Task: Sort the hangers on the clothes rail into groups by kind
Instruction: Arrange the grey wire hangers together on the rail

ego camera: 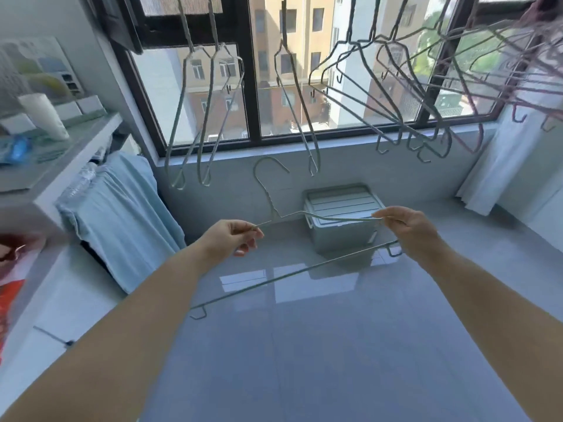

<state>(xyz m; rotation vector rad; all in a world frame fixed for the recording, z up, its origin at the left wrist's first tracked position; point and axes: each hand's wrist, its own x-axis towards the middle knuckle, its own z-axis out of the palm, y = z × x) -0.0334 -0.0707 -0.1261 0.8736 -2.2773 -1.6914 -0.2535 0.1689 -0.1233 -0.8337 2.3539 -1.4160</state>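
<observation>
**Wire hanger held flat between both hands below the hanging rows**

A pale wire hanger (304, 214) is held out level over the floor (335, 345), its hook (269, 166) pointing up and away toward the window (274, 86). One shoulder of it is pinched by the left hand (234, 236), thumb and forefinger closed on the wire, the other fingers curled loosely. The opposite shoulder is pinched by the right hand (408, 223) in the same closed fingertip grip. The hanger's long bottom bar (289, 275), with small hooks at each end, slopes down nearer the camera.

Above, more hangers are seen hanging: two pale ones (201, 117) at the far left, a single one (297, 102) in the middle, and a crowded, tilted cluster of dark wire hangers (405, 95) to the right, with pinkish ones (536, 74) at the far right edge. The rail itself lies out of frame.

Open room is given by the wide, bare, glossy floor in the near middle. It is bounded at the left by a shelf edge (79, 159) and a draped light-blue cloth (122, 214), at the far side by a lidded grey box (344, 220) against the wall, and at the right by a white curtain (502, 166).

No legible writing is seen.
</observation>
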